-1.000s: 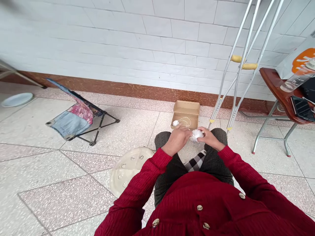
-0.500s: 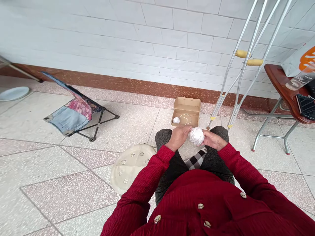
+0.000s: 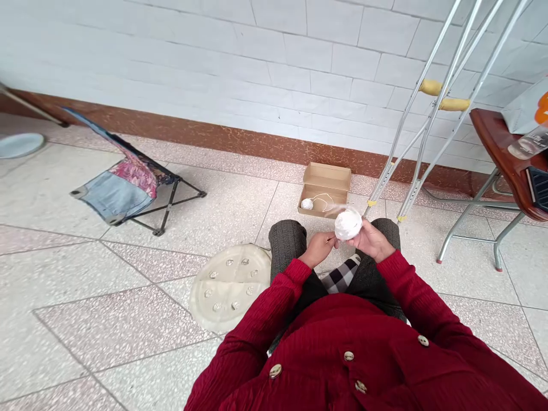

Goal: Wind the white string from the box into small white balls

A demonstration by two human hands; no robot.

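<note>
Your right hand (image 3: 373, 241) cups the white yarn ball (image 3: 348, 224) at twelve o'clock, fingers curled under it. Your left hand (image 3: 319, 249) sits just beside it, fingers nearly closed; you cannot tell what they pinch. A smaller ball (image 3: 306, 204) lies in the cardboard box (image 3: 324, 177) at twelve.

Box (image 3: 324, 197) on the floor (image 3: 128, 337) by the wall (image 3: 214, 57) — crutches (image 3: 454, 104) to its right

A small ball (image 3: 306, 204) lies in the box, beyond the person's knees (image 3: 286, 242); a larger ball (image 3: 348, 224) sits in the right hand (image 3: 371, 241), the left hand (image 3: 319, 249) just beside it. A folding chair (image 3: 128, 188) stands well left, a disc (image 3: 229, 287) lies on the floor left of the knees, and a table (image 3: 492, 148) stands right of the crutches — a bottle (image 3: 528, 142) on it.
</note>
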